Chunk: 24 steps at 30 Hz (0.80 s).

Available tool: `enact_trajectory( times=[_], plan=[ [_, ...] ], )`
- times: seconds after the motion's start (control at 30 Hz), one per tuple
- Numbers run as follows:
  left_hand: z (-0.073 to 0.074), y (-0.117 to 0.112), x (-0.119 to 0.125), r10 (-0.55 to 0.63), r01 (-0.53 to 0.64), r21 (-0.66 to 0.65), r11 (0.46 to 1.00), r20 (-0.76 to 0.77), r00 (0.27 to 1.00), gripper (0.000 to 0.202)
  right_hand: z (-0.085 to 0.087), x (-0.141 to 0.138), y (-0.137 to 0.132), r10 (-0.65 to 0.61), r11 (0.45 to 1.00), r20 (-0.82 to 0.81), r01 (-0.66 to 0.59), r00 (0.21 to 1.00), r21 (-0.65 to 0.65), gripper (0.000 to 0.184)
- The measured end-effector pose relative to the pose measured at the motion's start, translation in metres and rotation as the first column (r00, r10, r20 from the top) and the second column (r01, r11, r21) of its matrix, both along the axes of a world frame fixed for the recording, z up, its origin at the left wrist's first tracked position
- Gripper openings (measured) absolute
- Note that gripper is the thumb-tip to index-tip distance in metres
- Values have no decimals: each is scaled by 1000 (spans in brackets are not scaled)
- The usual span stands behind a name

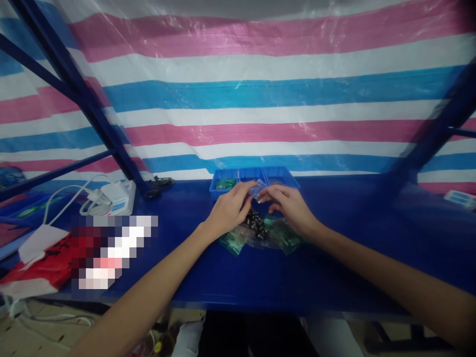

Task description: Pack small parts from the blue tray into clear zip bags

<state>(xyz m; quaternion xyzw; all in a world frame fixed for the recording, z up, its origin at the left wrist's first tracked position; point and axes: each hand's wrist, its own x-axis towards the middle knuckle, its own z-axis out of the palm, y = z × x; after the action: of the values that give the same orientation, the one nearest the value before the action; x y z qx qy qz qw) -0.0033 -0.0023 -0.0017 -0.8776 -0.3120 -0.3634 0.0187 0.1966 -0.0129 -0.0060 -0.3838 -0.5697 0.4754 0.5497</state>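
Between my two hands is a small clear plastic bag (258, 190), lifted above the blue table. My left hand (231, 207) pinches its left side with closed fingers. On the other side, my right hand (288, 204) grips the bag's right edge between thumb and fingertips. Below them lies a pile of small dark and silvery metal parts, which look like screws (259, 225). Greenish clear bags (284, 235) spread around the pile, partly under my right hand. Just behind my hands sits a blue divided tray (282, 173), with green packets (225, 183) in its left compartment.
A white power strip (121, 198) with plugs and cables stands at the left, beside a red and white bag (55, 263). Dark small items (159, 183) lie near the blue frame post (100, 126). A striped plastic sheet (260, 94) hangs behind the table (208, 277).
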Motion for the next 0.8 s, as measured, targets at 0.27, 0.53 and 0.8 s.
enact_trajectory(
  times=[0.27,0.53,0.8],
  plan=[
    [-1,2,-1,41,-41,4,999,-56,998,21,-5,1,1,22,990,199,-50,980,132,27],
    [-3,2,0,67,-73,-87,994,-62,996,27,6,14,6,-298,907,514,71,805,415,18],
    [3,3,-4,120,-122,-59,991,-21,992,29,20,51,40,-402,911,293,346,868,225,24]
  ],
)
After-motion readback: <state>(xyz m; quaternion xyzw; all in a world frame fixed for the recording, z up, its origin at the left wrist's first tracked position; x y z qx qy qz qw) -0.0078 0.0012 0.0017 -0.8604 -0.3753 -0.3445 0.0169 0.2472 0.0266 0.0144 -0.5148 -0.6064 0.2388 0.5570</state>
